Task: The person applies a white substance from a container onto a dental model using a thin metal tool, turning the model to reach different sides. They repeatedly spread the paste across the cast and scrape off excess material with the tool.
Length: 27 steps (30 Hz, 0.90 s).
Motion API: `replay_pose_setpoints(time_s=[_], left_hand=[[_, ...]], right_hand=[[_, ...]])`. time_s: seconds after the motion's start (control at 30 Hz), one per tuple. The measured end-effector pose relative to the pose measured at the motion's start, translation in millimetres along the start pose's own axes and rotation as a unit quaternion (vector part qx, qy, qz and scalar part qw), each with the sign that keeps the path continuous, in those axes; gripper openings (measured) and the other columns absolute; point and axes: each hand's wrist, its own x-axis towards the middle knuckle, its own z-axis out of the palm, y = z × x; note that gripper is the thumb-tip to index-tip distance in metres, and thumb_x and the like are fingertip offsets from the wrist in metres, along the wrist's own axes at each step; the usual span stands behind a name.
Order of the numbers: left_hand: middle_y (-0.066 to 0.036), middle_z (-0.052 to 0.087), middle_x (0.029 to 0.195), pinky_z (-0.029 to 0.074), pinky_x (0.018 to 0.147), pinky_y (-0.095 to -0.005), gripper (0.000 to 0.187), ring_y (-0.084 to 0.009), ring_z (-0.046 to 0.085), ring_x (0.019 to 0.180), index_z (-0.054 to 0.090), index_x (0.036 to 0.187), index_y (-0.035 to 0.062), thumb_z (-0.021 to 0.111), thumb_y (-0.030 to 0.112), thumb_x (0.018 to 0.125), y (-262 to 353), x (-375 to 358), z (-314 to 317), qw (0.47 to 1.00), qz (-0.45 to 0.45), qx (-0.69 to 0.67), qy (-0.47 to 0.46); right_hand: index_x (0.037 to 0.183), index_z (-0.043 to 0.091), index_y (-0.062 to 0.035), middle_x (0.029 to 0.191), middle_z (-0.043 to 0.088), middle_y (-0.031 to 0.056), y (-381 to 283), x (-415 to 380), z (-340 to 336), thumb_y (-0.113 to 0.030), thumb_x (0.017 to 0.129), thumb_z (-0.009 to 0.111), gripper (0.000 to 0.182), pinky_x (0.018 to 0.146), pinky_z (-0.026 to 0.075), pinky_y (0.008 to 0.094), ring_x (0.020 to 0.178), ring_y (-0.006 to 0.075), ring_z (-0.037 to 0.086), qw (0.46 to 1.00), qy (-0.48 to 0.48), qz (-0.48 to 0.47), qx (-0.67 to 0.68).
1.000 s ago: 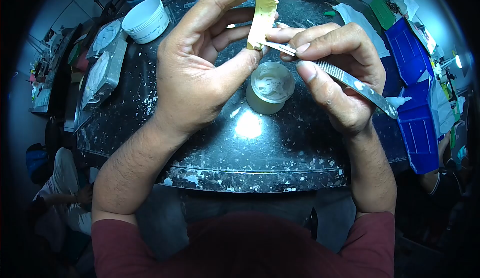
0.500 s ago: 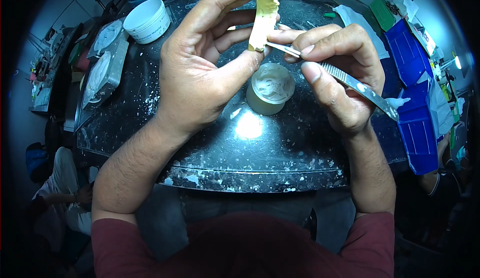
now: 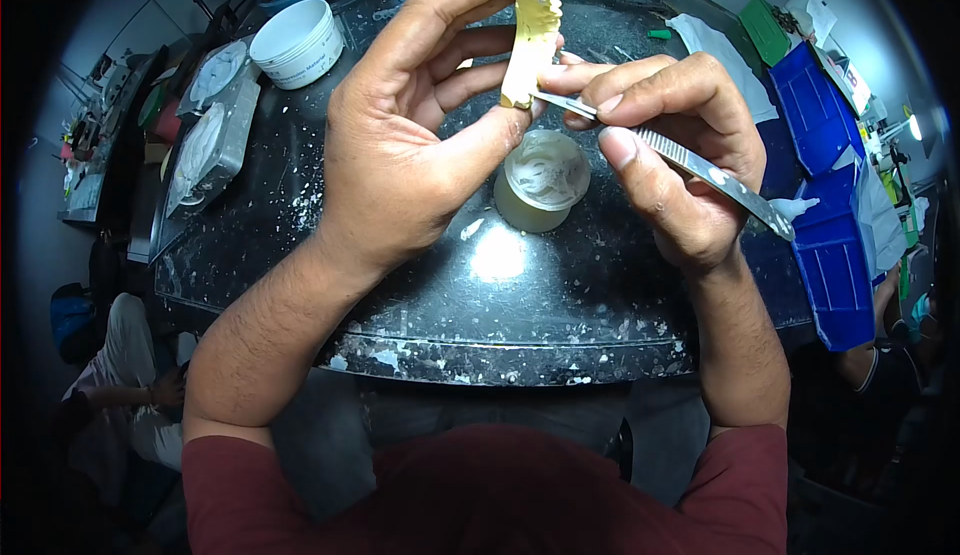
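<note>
A yellow plaster dental model [image 3: 530, 50] with a row of teeth stands on end in my left hand [image 3: 395, 130], held between the fingertips at its top and the thumb at its bottom. My right hand [image 3: 690, 145] grips a scalpel [image 3: 715, 175] with a flat, ridged metal handle, pinched between thumb and fingers. The scalpel's blade meets the lower right edge of the model, and some right fingertips rest close to the model's side. Below both hands a small round tub [image 3: 540, 190] of whitish paste or plaster sits on the table.
White plaster crumbs speckle the dark table [image 3: 430, 305]. To the left are a white labelled tub [image 3: 297, 47] and a metal tray [image 3: 205, 150]. Blue plastic bins [image 3: 835, 245] line the right side. A seated person's leg [image 3: 130, 340] shows at far left.
The model and both hands have shifted very slightly, the model a little down and right. The scalpel tip stays at the model's lower edge.
</note>
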Motion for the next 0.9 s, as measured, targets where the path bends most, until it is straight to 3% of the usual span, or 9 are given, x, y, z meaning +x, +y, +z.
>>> replay_pose_setpoints(time_s=[0.57, 0.63, 0.9], left_hand=[[-0.022, 0.052, 0.137, 0.049, 0.105, -0.0395, 0.056, -0.0278, 0.058, 0.122, 0.045, 0.137, -0.0012, 0.063, -0.008, 0.085, -1.6, 1.1, 0.0, 0.999, 0.019, 0.015, -0.021], [-0.022, 0.046, 0.143, 0.049, 0.105, -0.0396, 0.067, -0.0295, 0.058, 0.123, 0.035, 0.145, -0.0006, 0.059, -0.013, 0.083, 0.5, 1.5, 1.7, 1.0, -0.001, 0.014, -0.002], [-0.023, 0.046, 0.142, 0.051, 0.103, -0.0395, 0.065, -0.0307, 0.057, 0.123, 0.035, 0.144, -0.001, 0.059, -0.012, 0.084, -3.1, 2.5, -3.6, 0.998, 0.033, 0.035, -0.045]], right_hand=[[0.1, 0.055, 0.0033, 0.094, 0.063, 0.0177, -2.4, 1.1, -0.4, 0.003, 0.086, 0.056, 0.014, 0.1, 0.047, 0.052, 0.1, 0.0303, 0.066, 0.999, -0.012, -0.003, -0.034], [0.1, 0.055, 0.0033, 0.093, 0.064, 0.0177, -2.9, 0.9, 0.4, 0.003, 0.086, 0.056, 0.014, 0.1, 0.047, 0.0519, 0.1, 0.0303, 0.066, 0.999, -0.007, -0.002, -0.032], [0.1, 0.054, 0.0027, 0.093, 0.063, 0.0173, -4.3, 1.9, 0.9, 0.002, 0.087, 0.057, 0.013, 0.099, 0.048, 0.0514, 0.098, 0.0292, 0.066, 0.999, -0.007, 0.0, -0.036]])
